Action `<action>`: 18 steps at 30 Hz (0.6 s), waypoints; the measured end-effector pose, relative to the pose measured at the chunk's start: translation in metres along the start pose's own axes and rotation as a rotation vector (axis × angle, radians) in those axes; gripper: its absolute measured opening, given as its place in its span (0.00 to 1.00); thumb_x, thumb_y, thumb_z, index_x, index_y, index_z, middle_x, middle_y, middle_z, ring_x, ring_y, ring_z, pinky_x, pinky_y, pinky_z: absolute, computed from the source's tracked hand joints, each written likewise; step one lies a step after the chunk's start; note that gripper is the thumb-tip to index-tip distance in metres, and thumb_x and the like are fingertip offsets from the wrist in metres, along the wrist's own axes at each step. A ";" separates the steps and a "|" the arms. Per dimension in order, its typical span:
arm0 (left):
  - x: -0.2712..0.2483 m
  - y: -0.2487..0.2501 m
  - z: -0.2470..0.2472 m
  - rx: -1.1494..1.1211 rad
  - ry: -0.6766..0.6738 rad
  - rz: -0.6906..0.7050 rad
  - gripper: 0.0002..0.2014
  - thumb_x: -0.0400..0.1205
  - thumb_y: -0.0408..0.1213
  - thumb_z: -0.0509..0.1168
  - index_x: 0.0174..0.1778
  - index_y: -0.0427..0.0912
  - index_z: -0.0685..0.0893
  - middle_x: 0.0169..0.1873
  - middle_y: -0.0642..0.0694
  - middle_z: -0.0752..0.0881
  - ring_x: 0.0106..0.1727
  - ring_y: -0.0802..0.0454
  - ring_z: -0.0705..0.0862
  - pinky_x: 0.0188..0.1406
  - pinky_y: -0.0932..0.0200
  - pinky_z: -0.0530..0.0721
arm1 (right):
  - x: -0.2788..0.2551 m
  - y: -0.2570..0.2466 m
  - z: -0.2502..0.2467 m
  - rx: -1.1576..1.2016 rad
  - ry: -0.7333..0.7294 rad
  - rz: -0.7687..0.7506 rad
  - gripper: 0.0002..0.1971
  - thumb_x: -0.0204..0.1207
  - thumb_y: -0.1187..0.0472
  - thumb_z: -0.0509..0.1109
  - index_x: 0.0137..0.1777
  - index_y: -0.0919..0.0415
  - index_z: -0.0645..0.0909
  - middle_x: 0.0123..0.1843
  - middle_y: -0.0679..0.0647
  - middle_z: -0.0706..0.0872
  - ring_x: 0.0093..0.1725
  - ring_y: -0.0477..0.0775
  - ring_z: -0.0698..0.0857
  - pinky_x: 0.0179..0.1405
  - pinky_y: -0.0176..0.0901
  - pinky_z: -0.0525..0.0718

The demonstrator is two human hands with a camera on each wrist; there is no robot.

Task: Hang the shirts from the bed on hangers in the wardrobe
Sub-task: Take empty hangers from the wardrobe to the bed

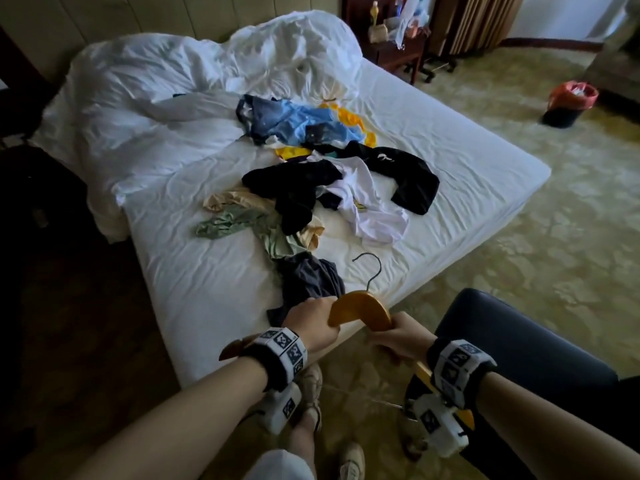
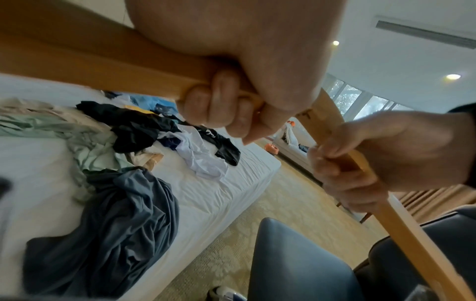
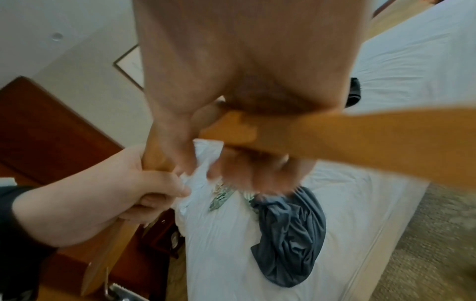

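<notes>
Bed [image 1: 467, 161]: white fitted sheet, wrinkled
Duvet [image 1: 156, 98]: white, bunched toward the headboard end
Far clothes: light blue shirt [image 1: 298, 124] over a yellow garment [image 1: 349, 117], beside the duvet
Middle clothes: black garment [image 1: 408, 178], white shirt [image 1: 367, 209], second black garment [image 1: 294, 188], all overlapping
Near clothes: beige garment [image 1: 235, 199], green shirt [image 1: 239, 223], then a dark grey shirt [image 1: 311, 278] at the near edge
Floor [image 1: 554, 237]: patterned carpet around the bed
</notes>
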State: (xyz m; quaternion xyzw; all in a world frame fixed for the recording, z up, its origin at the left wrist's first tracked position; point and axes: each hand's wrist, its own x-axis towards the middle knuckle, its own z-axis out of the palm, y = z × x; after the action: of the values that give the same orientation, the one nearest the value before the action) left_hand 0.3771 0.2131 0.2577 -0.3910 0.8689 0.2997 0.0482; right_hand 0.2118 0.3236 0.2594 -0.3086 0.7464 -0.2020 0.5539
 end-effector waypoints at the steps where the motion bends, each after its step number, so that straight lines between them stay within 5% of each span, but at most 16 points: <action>1: 0.018 -0.005 0.000 0.015 -0.024 0.030 0.06 0.78 0.43 0.65 0.50 0.51 0.80 0.45 0.46 0.88 0.49 0.42 0.87 0.43 0.56 0.78 | 0.011 -0.007 -0.009 0.045 -0.052 0.012 0.12 0.75 0.59 0.78 0.54 0.63 0.85 0.36 0.55 0.88 0.32 0.49 0.86 0.34 0.42 0.87; 4: 0.074 -0.016 0.003 0.096 -0.127 0.150 0.08 0.80 0.43 0.64 0.54 0.51 0.78 0.48 0.43 0.88 0.51 0.38 0.86 0.46 0.50 0.82 | 0.051 -0.033 -0.035 0.217 -0.140 0.030 0.17 0.73 0.50 0.79 0.52 0.64 0.90 0.48 0.67 0.91 0.45 0.62 0.88 0.56 0.60 0.87; 5: 0.093 -0.018 0.003 0.142 -0.160 0.191 0.10 0.80 0.42 0.63 0.56 0.50 0.78 0.49 0.42 0.88 0.52 0.38 0.86 0.48 0.49 0.83 | 0.067 -0.041 -0.040 0.277 -0.167 0.062 0.21 0.73 0.43 0.78 0.50 0.62 0.92 0.50 0.70 0.90 0.46 0.65 0.87 0.56 0.61 0.87; 7: 0.125 -0.028 0.006 0.137 -0.124 0.235 0.14 0.78 0.40 0.64 0.60 0.49 0.77 0.53 0.43 0.86 0.56 0.40 0.85 0.55 0.47 0.83 | 0.100 -0.055 -0.047 0.336 -0.167 0.155 0.29 0.72 0.32 0.73 0.45 0.62 0.91 0.42 0.69 0.88 0.39 0.63 0.85 0.42 0.53 0.86; 10: 0.153 -0.054 0.015 0.066 0.035 0.269 0.24 0.74 0.38 0.66 0.67 0.49 0.73 0.64 0.46 0.76 0.70 0.46 0.71 0.71 0.48 0.70 | 0.141 -0.059 -0.052 0.397 -0.026 0.184 0.29 0.79 0.35 0.65 0.41 0.65 0.84 0.32 0.62 0.82 0.26 0.54 0.80 0.29 0.42 0.78; 14: 0.193 -0.129 0.048 -0.032 0.103 0.026 0.17 0.76 0.34 0.68 0.61 0.45 0.79 0.61 0.47 0.78 0.68 0.46 0.74 0.69 0.50 0.74 | 0.211 -0.027 -0.059 0.284 0.209 0.033 0.27 0.78 0.34 0.64 0.33 0.60 0.77 0.27 0.53 0.78 0.25 0.49 0.76 0.30 0.46 0.74; 16: 0.217 -0.167 0.071 -0.063 0.088 -0.163 0.15 0.79 0.37 0.68 0.62 0.44 0.80 0.61 0.47 0.79 0.67 0.46 0.75 0.67 0.52 0.76 | 0.250 -0.006 -0.055 0.196 0.241 -0.026 0.22 0.73 0.36 0.72 0.41 0.56 0.80 0.30 0.52 0.81 0.29 0.49 0.80 0.30 0.46 0.78; 18: 0.241 -0.196 0.095 -0.042 0.093 -0.295 0.24 0.81 0.41 0.68 0.73 0.43 0.74 0.70 0.46 0.74 0.73 0.46 0.72 0.71 0.52 0.75 | 0.283 0.009 -0.046 0.111 0.224 -0.103 0.17 0.72 0.44 0.79 0.51 0.50 0.79 0.39 0.54 0.84 0.37 0.52 0.84 0.37 0.49 0.85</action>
State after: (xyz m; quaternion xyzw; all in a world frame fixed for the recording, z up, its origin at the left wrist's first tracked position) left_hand 0.3360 0.0082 0.0093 -0.5286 0.7970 0.2889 0.0431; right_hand 0.1109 0.1351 0.0690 -0.2910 0.7744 -0.3045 0.4721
